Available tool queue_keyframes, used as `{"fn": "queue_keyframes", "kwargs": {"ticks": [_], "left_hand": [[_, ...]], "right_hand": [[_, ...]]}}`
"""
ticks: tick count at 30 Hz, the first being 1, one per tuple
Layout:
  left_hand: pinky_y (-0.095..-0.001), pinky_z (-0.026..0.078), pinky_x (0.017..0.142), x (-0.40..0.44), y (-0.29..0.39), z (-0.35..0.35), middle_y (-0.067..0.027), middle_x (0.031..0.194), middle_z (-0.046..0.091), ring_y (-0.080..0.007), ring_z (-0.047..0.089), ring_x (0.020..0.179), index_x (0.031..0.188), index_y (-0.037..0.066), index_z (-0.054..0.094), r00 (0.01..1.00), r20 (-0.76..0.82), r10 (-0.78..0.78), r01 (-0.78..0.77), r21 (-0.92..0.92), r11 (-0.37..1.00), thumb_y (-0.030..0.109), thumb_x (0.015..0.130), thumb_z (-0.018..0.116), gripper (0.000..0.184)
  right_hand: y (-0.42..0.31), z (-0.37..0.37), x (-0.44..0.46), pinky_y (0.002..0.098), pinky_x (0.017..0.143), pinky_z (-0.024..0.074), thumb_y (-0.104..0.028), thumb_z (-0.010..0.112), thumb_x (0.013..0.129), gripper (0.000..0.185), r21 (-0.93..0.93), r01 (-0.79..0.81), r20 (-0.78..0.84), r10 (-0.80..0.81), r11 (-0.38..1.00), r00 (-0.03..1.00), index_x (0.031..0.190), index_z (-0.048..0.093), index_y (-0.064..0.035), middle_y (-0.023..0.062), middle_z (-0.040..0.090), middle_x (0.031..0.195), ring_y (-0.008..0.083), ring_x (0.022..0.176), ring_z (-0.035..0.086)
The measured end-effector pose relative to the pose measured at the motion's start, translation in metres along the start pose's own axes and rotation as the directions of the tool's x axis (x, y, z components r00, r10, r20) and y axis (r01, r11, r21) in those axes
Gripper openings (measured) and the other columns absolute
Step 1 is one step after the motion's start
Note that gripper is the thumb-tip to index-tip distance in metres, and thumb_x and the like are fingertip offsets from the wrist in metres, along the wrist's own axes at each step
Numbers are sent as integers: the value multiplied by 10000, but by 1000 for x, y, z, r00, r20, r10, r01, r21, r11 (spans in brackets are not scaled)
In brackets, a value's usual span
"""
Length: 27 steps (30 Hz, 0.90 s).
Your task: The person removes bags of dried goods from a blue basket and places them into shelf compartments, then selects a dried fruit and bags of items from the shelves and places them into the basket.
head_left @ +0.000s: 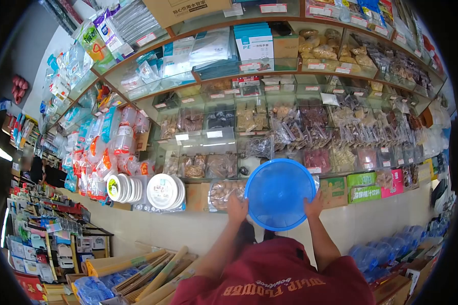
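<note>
A round blue plastic basin point(276, 195) is held in front of my body, its open side facing up toward me. My left hand point(237, 206) grips the rim on the left, and my right hand point(313, 204) has hold of the opposite side. Just beyond my left hand lies a clear pack of round brown items point(224, 194). Behind the basin, shelf compartments hold bagged dried goods point(318, 134), some of them hidden by it.
Tiered shelves point(285, 71) curve across the front. Stacks of white lids point(163, 192) and bagged plastic containers point(104, 147) stand at the left. Long cardboard rolls point(152, 274) lie low on the left. Large blue water bottles point(381, 254) sit at the right.
</note>
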<state>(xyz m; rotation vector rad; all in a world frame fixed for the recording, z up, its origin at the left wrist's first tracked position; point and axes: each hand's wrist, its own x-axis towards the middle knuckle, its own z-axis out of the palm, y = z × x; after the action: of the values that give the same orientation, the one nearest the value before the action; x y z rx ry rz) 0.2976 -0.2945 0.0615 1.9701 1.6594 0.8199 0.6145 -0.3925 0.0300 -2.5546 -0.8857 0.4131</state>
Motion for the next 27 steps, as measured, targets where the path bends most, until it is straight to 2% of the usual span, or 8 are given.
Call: {"fn": "queue_keyframes", "kwargs": {"ticks": [3, 6, 8, 10, 14, 16, 19, 27], "left_hand": [[-478, 421, 925, 17, -2, 30, -325, 1185, 515, -455, 521, 1097, 1276, -97, 392, 992, -3, -129, 130, 28, 991, 284, 815, 663, 657], [-460, 437, 910, 29, -15, 60, -317, 1141, 547, -450, 545, 1070, 1233, -102, 439, 929, -12, -371, 368, -86, 926, 336, 790, 702, 677], [-450, 443, 906, 32, -22, 69, -306, 1112, 570, -443, 558, 1057, 1208, -104, 468, 852, 7, -523, 515, -185, 837, 364, 777, 721, 684], [-446, 457, 876, 21, -24, 72, -259, 1052, 612, -407, 594, 998, 1129, -78, 529, 658, 267, -704, 738, -44, 673, 384, 762, 738, 626], [-451, 468, 836, 1, 0, 72, -210, 989, 639, -375, 615, 950, 1051, -30, 570, 723, 19, -691, 690, 39, 723, 349, 761, 733, 504], [-466, 476, 801, 6, 6, 73, -193, 943, 644, -373, 622, 911, 1008, 7, 577, 852, -68, -519, 523, 56, 851, 283, 763, 710, 393], [-491, 482, 787, 38, 28, 69, -197, 936, 646, -382, 622, 905, 1018, 25, 571, 924, -17, -383, 381, 153, 912, 208, 770, 663, 321], [-484, 513, 789, 75, 25, 74, -206, 932, 664, -384, 643, 883, 987, 36, 620, 830, 208, -518, 446, 311, 840, 182, 750, 613, 279]], "right_hand": [[-6, 8, 20, 472, 1022, 375, -385, 712, 720, 950, -124, 72, -34, -76, 990, 996, 1473, 210, -96, 249, 360, 1416, 440, 1238, 424], [-5, 21, 45, 470, 971, 420, -428, 706, 723, 978, -180, 107, -133, -132, 978, 982, 1479, 164, -126, 232, 485, 1318, 409, 1171, 507], [-11, 16, 56, 475, 880, 481, -456, 684, 766, 770, 78, -95, 221, 75, 992, 972, 1381, 403, -88, 207, 620, 1142, 378, 1024, 610], [15, 51, 75, 465, 827, 502, -479, 686, 757, 668, 150, -161, 246, 121, 975, 962, 1265, 520, -79, 194, 655, 1038, 365, 946, 639], [1, 30, 75, 451, 754, 526, -501, 707, 726, 481, 141, -261, 234, 224, 955, 946, 950, 726, -76, 187, 696, 911, 346, 861, 675], [11, 38, 86, 450, 748, 528, -495, 709, 724, 486, 76, -306, 276, 275, 949, 921, 966, 721, -75, 183, 697, 924, 349, 858, 676], [15, 33, 88, 449, 750, 529, -484, 710, 723, 506, 49, -334, 282, 308, 941, 909, 975, 711, -45, 192, 696, 932, 353, 864, 677], [14, 34, 78, 463, 766, 524, -466, 707, 722, 509, 98, -315, 147, 300, 944, 943, 890, 706, 15, 243, 680, 861, 376, 852, 671]]}}
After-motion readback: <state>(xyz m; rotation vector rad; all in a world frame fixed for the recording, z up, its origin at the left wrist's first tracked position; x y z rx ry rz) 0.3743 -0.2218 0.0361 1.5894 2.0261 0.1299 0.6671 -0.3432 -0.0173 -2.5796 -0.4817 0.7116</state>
